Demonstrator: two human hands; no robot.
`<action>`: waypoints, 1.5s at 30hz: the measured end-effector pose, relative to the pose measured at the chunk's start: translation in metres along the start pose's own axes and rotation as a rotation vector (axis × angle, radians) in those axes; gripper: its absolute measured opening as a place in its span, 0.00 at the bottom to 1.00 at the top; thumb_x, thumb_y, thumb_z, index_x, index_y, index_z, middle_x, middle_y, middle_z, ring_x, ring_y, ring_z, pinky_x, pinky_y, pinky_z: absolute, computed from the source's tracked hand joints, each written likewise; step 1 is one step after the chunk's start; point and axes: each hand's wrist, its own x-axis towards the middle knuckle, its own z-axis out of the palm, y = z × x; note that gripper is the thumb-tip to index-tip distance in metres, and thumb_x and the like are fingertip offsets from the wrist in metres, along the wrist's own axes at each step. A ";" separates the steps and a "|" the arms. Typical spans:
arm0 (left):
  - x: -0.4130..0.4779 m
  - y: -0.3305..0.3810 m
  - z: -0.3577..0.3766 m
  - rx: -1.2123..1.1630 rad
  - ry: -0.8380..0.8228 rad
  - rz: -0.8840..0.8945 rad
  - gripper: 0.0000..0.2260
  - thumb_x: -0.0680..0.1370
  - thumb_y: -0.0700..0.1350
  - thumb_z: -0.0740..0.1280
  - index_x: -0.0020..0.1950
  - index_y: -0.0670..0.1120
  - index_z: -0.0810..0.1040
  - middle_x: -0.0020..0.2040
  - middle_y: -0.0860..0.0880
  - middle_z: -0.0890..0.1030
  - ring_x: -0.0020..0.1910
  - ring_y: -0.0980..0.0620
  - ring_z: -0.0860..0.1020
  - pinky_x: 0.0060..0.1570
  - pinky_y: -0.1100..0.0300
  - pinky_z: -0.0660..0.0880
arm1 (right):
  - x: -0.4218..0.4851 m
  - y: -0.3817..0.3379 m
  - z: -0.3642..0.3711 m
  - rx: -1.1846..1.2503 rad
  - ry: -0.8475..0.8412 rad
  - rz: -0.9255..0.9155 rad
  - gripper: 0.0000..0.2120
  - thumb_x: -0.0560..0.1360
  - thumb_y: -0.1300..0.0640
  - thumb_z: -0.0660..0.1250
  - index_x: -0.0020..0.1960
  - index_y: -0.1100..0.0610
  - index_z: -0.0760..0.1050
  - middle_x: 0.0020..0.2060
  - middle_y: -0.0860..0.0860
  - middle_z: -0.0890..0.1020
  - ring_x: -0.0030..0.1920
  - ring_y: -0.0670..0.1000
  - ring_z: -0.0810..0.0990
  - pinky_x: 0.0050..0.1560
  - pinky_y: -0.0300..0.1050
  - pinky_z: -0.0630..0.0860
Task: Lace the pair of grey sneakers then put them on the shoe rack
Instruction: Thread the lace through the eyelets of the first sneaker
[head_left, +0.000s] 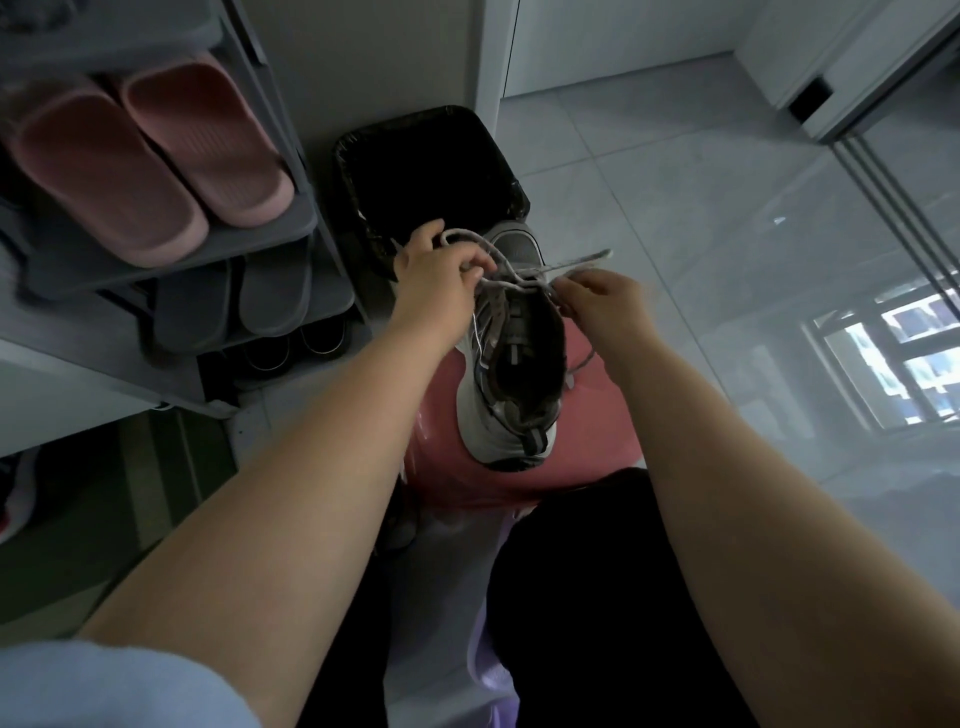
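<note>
The grey sneaker (511, 374) stands at the centre of the frame on a pink stool (592, 426), heel toward the camera and toe pointing up the picture toward a bin lined with a black bag (347, 171). Only this one shoe of the pair can be made out.

The left hand (434, 275) has its fingers curled round a loop of the shoelace (582, 260) just above and left of the tongue. The right hand (602, 306) pinches another strand at the shoe's right edge, near the top eyelets. One free end sticks out to the right and another hangs down beside the stool.

The lace looks like soft, round, limp cord. It will probably slip back through the eyelets if tension drops, so it is best held close to the eyelet or by its stiffer tip. The sneaker itself seems light, with a firm sole and a padded, yielding upper. It could tip on the rounded stool when the lace is pulled, so pulls should be even on both sides. For carrying, the heel collar or the sole at mid-length seems the surest hold.

The shoe rack (260, 241) fills the upper left, holding pink slippers (156, 156) above grey slippers (234, 306).
</note>
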 end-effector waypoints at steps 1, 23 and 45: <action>0.000 -0.001 0.000 0.038 0.013 -0.024 0.08 0.78 0.42 0.63 0.52 0.47 0.81 0.73 0.45 0.60 0.73 0.44 0.56 0.71 0.56 0.55 | 0.000 0.001 0.001 -0.030 0.002 -0.025 0.10 0.72 0.61 0.68 0.33 0.54 0.77 0.29 0.53 0.75 0.33 0.49 0.73 0.37 0.40 0.68; 0.000 0.002 -0.003 0.119 0.023 0.109 0.09 0.77 0.45 0.64 0.52 0.54 0.82 0.62 0.54 0.76 0.68 0.48 0.64 0.71 0.51 0.53 | 0.003 0.002 0.002 0.098 0.003 0.036 0.08 0.75 0.60 0.66 0.38 0.54 0.78 0.35 0.48 0.82 0.37 0.47 0.80 0.39 0.35 0.75; -0.006 0.008 -0.003 -0.095 -0.079 0.082 0.11 0.79 0.41 0.62 0.59 0.43 0.78 0.57 0.47 0.80 0.57 0.51 0.76 0.56 0.63 0.69 | -0.003 -0.004 0.004 -0.010 0.010 0.043 0.06 0.77 0.56 0.64 0.48 0.54 0.79 0.32 0.44 0.76 0.33 0.42 0.71 0.36 0.36 0.68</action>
